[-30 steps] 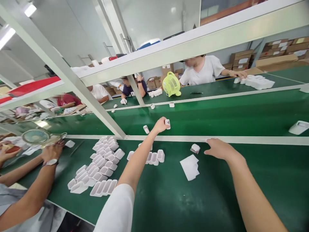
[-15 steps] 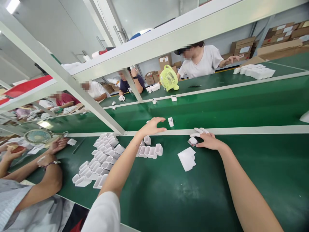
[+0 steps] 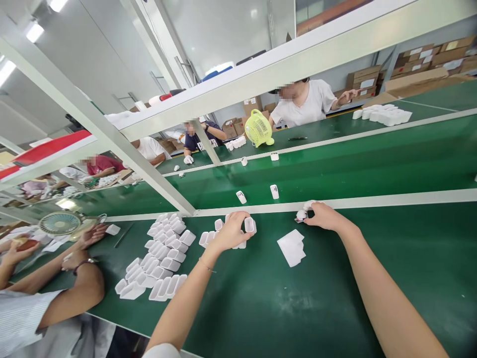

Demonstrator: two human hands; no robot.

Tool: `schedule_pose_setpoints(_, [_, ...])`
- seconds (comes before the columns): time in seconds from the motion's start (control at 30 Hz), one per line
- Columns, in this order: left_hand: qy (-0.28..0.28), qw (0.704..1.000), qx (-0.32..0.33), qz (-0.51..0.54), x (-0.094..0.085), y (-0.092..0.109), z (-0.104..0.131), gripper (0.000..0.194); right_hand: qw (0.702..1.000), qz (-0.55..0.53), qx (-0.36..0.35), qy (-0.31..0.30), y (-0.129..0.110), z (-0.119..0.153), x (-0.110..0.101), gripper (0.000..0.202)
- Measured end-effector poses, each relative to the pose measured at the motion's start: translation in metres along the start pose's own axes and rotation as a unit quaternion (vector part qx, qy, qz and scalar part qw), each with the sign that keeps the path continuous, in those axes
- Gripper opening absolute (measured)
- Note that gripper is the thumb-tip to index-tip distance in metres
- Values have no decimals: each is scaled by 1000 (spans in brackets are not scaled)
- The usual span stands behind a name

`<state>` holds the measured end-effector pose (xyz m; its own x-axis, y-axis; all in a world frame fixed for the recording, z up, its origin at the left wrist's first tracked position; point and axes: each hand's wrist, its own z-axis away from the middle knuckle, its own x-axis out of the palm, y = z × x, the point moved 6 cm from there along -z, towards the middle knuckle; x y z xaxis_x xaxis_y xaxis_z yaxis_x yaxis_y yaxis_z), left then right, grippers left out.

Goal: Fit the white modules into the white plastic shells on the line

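Observation:
My left hand [image 3: 233, 229] is closed on a small white container [image 3: 249, 225], held between thumb and fingers with its opening facing me. Behind and below it, a short row of white containers [image 3: 204, 239] stands on the green table. Over at the right, my right hand [image 3: 319, 215], with white covers on some fingers, pinches a small white object [image 3: 301, 215] near the pale ledge; its details are too small to tell. White paper sheets [image 3: 291, 247] lie flat between my arms. On the green strip beyond, two white pieces with dark marks [image 3: 241, 197] [image 3: 275, 191] lie apart.
Many white containers [image 3: 160, 251] are grouped left of my left arm. A metal post [image 3: 149, 174] slants down to the ledge [image 3: 357, 203]. At far left are a co-worker's arms [image 3: 84, 278] and a fan [image 3: 59, 223]. A yellow-green fan [image 3: 258, 128] stands across.
My left hand has moved down from the ledge and closed on a container. My right hand's fingers have drawn together around the small white object. The marked pieces have shifted right along the strip.

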<state>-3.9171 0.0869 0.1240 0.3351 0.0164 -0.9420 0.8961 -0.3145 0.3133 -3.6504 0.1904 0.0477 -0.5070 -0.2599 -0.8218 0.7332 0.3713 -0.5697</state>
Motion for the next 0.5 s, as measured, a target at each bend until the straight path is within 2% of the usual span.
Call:
schedule_pose_setpoints(0.1, [70,996,-15,57,-4,14,0,31,1000,-14,10,5,-11,8,-12,22])
schedule_pose_setpoints(0.2, [108,987,-4,116,-4,33,-2,28,999,-30,14,4,-23,15,-19,15])
schedule_pose_setpoints(0.3, [117,980,22,158,-8,55,-4,31,998,-62,14,-6,-31,19,-22,11])
schedule_pose_setpoints(0.37, [112,976,48,178,-17,71,-3,33,996,-86,8,-1,-37,24,-28,12])
schedule_pose_setpoints(0.5, [82,976,112,171,-43,107,12,41,986,-149,-50,51,-68,51,-60,24])
